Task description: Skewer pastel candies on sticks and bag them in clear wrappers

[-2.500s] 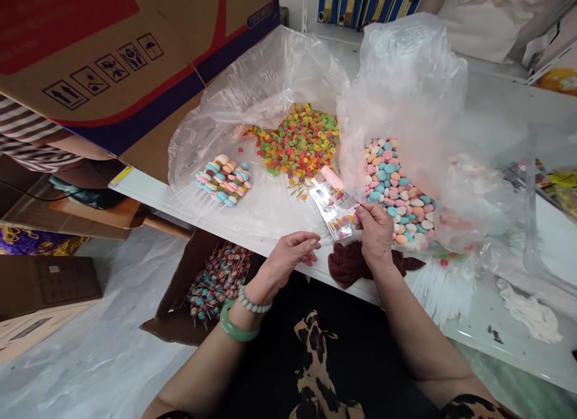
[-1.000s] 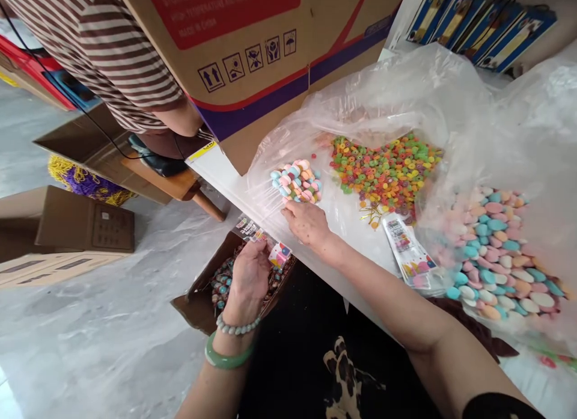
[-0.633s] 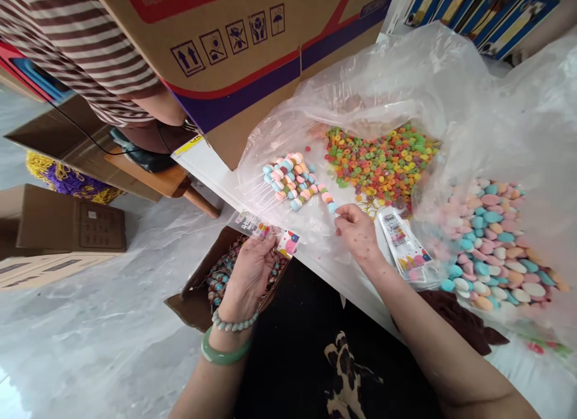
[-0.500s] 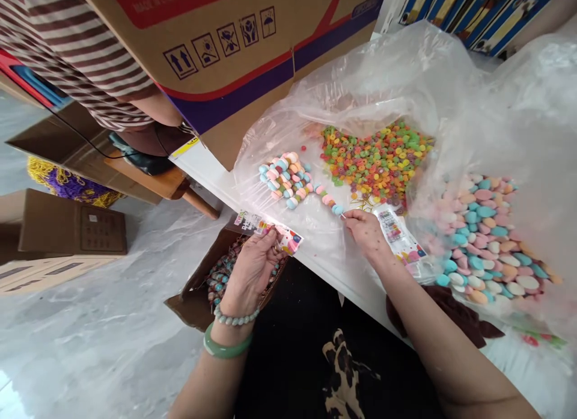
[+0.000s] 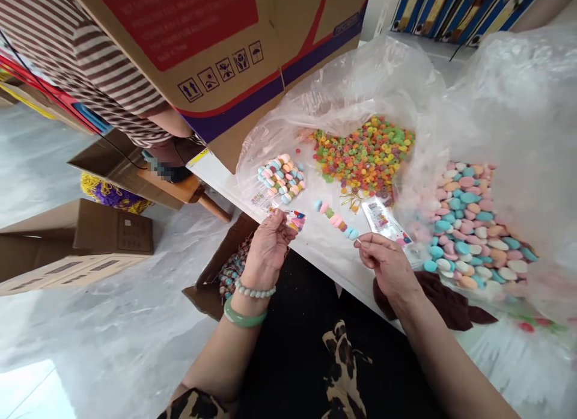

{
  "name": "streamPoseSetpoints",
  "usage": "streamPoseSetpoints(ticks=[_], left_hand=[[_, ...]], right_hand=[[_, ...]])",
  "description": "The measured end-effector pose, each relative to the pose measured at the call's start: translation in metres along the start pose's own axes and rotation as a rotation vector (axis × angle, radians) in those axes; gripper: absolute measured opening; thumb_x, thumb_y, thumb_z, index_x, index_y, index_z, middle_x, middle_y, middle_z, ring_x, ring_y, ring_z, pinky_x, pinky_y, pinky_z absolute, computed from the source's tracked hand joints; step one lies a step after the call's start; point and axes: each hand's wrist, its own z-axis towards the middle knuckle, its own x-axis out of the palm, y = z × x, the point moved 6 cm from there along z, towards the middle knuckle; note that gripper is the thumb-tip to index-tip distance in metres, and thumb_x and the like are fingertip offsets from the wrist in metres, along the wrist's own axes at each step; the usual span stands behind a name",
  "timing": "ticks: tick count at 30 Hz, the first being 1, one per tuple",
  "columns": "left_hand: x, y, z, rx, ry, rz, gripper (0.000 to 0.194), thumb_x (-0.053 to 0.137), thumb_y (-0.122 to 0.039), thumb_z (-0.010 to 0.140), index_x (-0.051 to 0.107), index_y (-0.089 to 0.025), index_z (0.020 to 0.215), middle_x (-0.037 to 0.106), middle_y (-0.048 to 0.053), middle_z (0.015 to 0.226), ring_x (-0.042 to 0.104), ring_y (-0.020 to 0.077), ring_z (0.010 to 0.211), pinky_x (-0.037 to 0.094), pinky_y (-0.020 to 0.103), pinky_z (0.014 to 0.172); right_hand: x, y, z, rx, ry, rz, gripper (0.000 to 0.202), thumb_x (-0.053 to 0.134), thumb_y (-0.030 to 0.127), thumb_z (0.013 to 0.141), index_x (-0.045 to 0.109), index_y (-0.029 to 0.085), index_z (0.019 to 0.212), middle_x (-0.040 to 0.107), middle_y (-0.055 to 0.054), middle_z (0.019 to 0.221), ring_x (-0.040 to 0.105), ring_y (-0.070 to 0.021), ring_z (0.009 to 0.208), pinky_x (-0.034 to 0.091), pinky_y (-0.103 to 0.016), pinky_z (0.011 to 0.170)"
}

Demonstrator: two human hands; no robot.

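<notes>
My left hand [image 5: 269, 246] pinches a small colourful printed card [image 5: 296, 219] at the table's front edge. My right hand [image 5: 388, 266] is closed on the end of a short candy string [image 5: 336, 219] of pink, blue, green and brown pieces. That string hangs over the plastic sheet, apart from a heap of strung candies [image 5: 282, 177] to its left. Beside the right hand lie more printed cards [image 5: 383, 219] in clear wrapping and some gold ties [image 5: 350, 200]. Behind them spreads a pile of small ring candies [image 5: 367, 154].
Larger pastel candies [image 5: 471, 226] lie in plastic at the right. A big carton [image 5: 270, 22] stands at the back, near a person in a striped shirt [image 5: 112, 64]. Below the table edge, an open box [image 5: 205, 293] holds more strung candies. A brown cloth [image 5: 442, 299] lies at the front right.
My right hand has drawn the candy string towards me and away from the heap. My left hand still holds its card, now nearer the heap. The view has shifted somewhat.
</notes>
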Motion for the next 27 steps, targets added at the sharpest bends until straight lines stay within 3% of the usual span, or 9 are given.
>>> streamPoseSetpoints(ticks=[6,11,14,18,23,27], left_hand=[[0.022,0.013,-0.017,-0.142,-0.099,-0.006,0.023,0.065,-0.028,0.088,0.059,-0.017,0.069,0.057,-0.003,0.053,0.055,0.0098,0.043,0.046,0.022,0.048],[0.040,0.021,-0.032,-0.126,-0.081,-0.010,0.023,0.064,-0.029,0.089,0.061,-0.017,0.070,0.061,-0.002,0.057,0.059,0.0112,0.049,0.051,0.027,0.058],[0.048,0.023,-0.037,-0.064,-0.005,-0.005,0.017,0.066,-0.027,0.087,0.064,-0.017,0.074,0.065,-0.001,0.061,0.063,0.0132,0.056,0.055,0.030,0.066],[0.058,0.021,-0.043,0.093,0.155,0.046,0.015,0.076,-0.027,0.077,0.066,-0.016,0.074,0.068,0.000,0.065,0.066,0.0133,0.060,0.055,0.029,0.069],[0.061,0.020,-0.051,0.192,0.199,0.160,0.022,0.085,-0.028,0.065,0.068,-0.014,0.068,0.067,-0.001,0.063,0.061,0.0093,0.056,0.051,0.022,0.060],[0.061,0.022,-0.055,0.179,0.201,0.218,0.024,0.087,-0.028,0.061,0.070,-0.014,0.069,0.067,-0.001,0.064,0.059,0.0085,0.055,0.049,0.021,0.057]], right_hand=[[-0.020,0.002,-0.039,-0.086,-0.044,-0.013,0.013,0.067,0.030,0.075,0.069,0.018,0.074,0.050,0.002,0.058,0.032,-0.0080,0.049,0.019,-0.026,0.047],[-0.023,0.015,-0.058,-0.250,-0.057,-0.309,0.016,0.060,0.034,0.083,0.067,0.021,0.076,0.051,0.001,0.061,0.041,-0.0126,0.054,0.029,-0.028,0.050],[-0.022,0.031,-0.066,-0.452,-0.104,-0.499,0.016,0.055,0.031,0.086,0.064,0.023,0.075,0.058,-0.001,0.067,0.052,-0.0166,0.063,0.040,-0.030,0.060],[-0.017,0.040,-0.074,-0.665,-0.114,-0.650,0.016,0.052,0.024,0.090,0.064,0.023,0.079,0.060,-0.002,0.071,0.057,-0.0169,0.068,0.043,-0.030,0.067],[-0.008,0.029,-0.074,-0.743,-0.064,-0.730,0.016,0.049,0.019,0.092,0.063,0.022,0.084,0.058,-0.002,0.072,0.056,-0.0162,0.068,0.042,-0.029,0.066],[0.000,0.016,-0.067,-0.710,-0.024,-0.689,0.016,0.050,0.019,0.091,0.064,0.022,0.083,0.056,-0.001,0.072,0.054,-0.0156,0.068,0.041,-0.028,0.066]])
